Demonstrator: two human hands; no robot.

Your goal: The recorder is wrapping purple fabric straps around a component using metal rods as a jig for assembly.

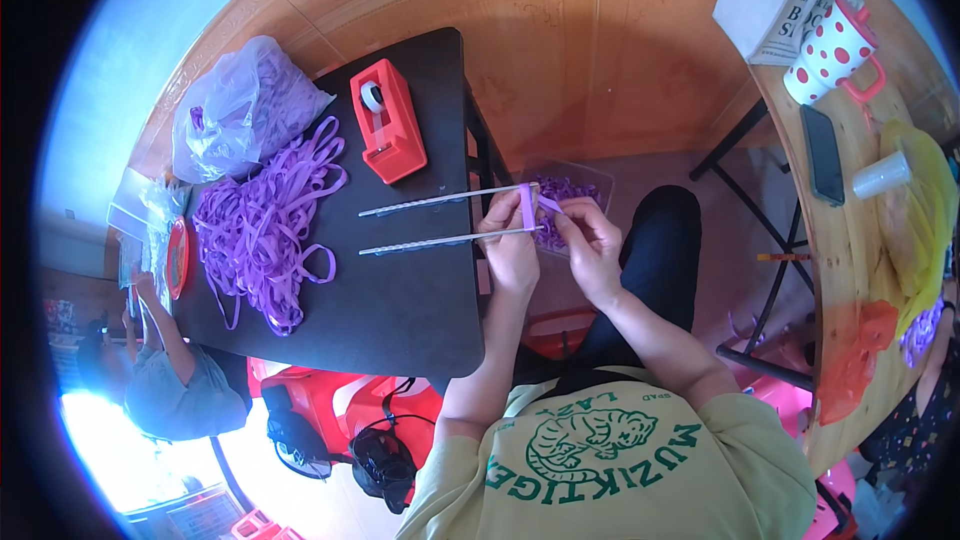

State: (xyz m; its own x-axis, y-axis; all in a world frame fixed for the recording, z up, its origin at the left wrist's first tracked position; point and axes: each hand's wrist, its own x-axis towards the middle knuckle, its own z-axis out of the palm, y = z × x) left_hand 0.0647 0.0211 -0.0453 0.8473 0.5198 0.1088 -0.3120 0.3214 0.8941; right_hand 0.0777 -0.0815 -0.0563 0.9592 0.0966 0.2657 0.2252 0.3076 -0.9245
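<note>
Two thin metal rods stick out side by side over the right edge of the black table. A purple ribbon is wrapped across both near their right ends. My left hand is closed around the ribbon at the rods, its thumb against the band. Just to the right, my right hand pinches the loose part of the ribbon between thumb and fingers. Below both hands, a clear plastic bin holds more purple ribbon pieces. A tangled heap of purple ribbon lies on the table to the left.
On the black table stand a red tape dispenser and a stuffed plastic bag. The wooden table at right carries a phone, a dotted cup and a yellow bag. Other people sit at far left and far right.
</note>
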